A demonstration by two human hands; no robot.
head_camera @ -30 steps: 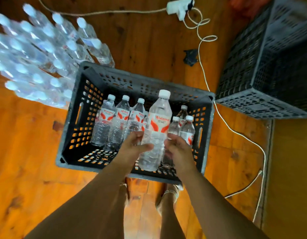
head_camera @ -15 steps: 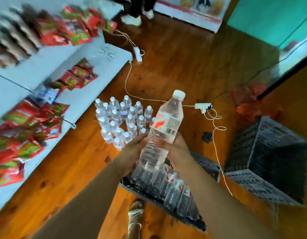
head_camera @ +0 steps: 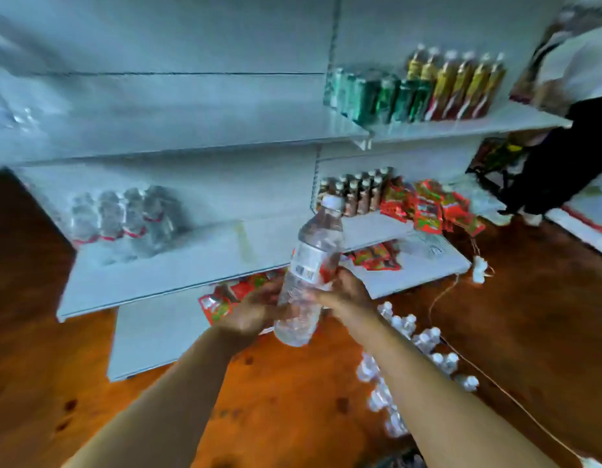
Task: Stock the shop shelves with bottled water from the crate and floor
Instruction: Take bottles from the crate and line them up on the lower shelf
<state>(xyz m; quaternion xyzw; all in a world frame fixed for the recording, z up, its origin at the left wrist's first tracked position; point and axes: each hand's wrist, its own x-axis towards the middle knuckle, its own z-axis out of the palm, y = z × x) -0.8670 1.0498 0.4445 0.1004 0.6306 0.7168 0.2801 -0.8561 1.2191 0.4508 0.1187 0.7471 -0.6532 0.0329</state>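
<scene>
A white metal shelf (head_camera: 178,271) carries a row of clear plastic water bottles with red labels (head_camera: 124,217) at its left. The higher shelf (head_camera: 461,125) to the right holds green cans (head_camera: 377,96) beside yellow-and-red bottles (head_camera: 458,86). Below it stand dark white-capped bottles (head_camera: 357,194) next to red snack packets (head_camera: 428,207). On the reddish wooden floor (head_camera: 293,400), small capped water bottles (head_camera: 428,339) cluster beside a thin white cable (head_camera: 488,376).

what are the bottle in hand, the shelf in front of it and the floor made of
The bottle looks like thin clear plastic: see-through walls, with a white opaque cap. The shelf seems to be painted sheet metal, pale, smooth and thin-edged, though blur leaves that open. The floor looks like glossy varnished wood, orange-brown with dark knots.
</scene>
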